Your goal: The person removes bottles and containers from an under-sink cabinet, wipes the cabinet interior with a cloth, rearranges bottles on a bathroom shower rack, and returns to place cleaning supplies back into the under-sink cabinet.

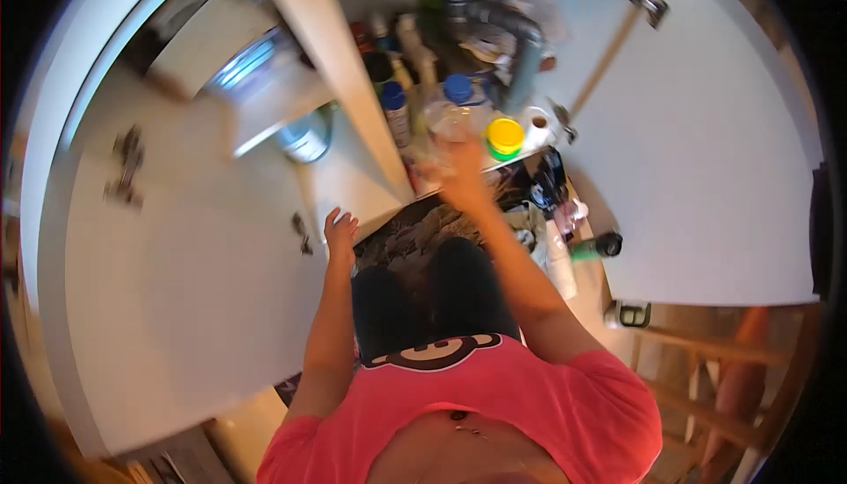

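My right hand (463,175) reaches into the open cabinet, smeared by motion. It is in front of a clear plastic bottle (454,118) with a blue cap; whether it touches the bottle I cannot tell. Beside the bottle stand a tub with a yellow lid (505,136) and green base, a dark blue bottle (396,113) and a white paper roll (536,127). My left hand (341,230) is raised near the cabinet's lower left edge, its fingers apart and nothing in it.
Open white doors flank me, the left door (194,307) and the right door (706,157). Grey drain pipes (520,52) run inside the cabinet. A blue-white container (304,138) stands in the left compartment. A green can with a black cap (600,247) lies on the right.
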{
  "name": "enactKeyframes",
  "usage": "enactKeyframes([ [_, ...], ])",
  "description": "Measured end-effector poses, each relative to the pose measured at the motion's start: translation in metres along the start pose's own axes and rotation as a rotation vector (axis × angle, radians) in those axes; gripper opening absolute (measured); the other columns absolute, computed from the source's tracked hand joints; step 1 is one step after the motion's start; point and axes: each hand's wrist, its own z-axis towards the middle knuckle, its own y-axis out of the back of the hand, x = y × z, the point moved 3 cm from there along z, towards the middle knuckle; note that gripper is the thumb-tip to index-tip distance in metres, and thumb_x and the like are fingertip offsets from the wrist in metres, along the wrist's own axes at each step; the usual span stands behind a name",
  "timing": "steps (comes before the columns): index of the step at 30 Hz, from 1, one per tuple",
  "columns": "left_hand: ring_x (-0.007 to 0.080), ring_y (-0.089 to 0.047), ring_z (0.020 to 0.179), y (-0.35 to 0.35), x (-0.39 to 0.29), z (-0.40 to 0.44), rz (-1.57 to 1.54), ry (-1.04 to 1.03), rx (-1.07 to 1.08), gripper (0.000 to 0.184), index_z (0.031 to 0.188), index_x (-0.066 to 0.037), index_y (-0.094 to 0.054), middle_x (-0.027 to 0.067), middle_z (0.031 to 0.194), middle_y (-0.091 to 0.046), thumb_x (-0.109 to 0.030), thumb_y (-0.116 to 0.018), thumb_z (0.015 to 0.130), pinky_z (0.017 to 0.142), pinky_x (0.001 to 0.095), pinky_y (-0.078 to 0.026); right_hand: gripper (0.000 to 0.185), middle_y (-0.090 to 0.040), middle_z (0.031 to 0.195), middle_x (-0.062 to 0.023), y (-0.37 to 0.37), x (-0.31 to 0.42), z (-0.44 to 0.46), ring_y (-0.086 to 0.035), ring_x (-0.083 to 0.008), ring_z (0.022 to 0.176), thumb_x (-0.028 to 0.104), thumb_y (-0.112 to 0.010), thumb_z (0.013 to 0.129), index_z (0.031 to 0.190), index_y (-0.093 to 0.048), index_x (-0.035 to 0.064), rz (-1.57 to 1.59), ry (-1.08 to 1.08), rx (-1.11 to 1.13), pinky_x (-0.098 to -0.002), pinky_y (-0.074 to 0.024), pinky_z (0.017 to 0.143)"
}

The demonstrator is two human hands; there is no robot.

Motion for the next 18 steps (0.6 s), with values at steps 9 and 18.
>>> enactKeyframes([
  [9, 0.0179, -0.055, 0.084, 0.026, 0.014, -0.006, 0.047, -0.064, 0.036, 0.042, 0.123, -0.004, -0.043, 0.0116, 0.105, -0.053, -0.013, -0.057, 0.084, 0.073, 0.03, -0.046, 0.069, -0.043, 0.125, -0.0154, 0.271, -0.171, -0.159, -0.047, -0.0353, 0.108, 0.033, -0.072, 0.066, 0.126, -0.043, 0.0145, -1.076, -0.795, -0.104, -0.0472, -0.0412, 0.086],
  [18, 0.0235, -0.056, 0.101, -0.025, 0.007, -0.051, 0.196, 0.004, 0.362, 0.038, 0.122, -0.005, -0.044, 0.0153, 0.116, -0.052, -0.018, -0.051, 0.088, 0.083, 0.0326, -0.046, 0.073, -0.037, 0.124, -0.0194, 0.25, -0.177, -0.198, -0.046, -0.0432, 0.104, 0.026, -0.074, 0.061, 0.126, -0.041, 0.0146, -0.966, -1.05, 0.05, -0.0487, -0.0427, 0.087],
])
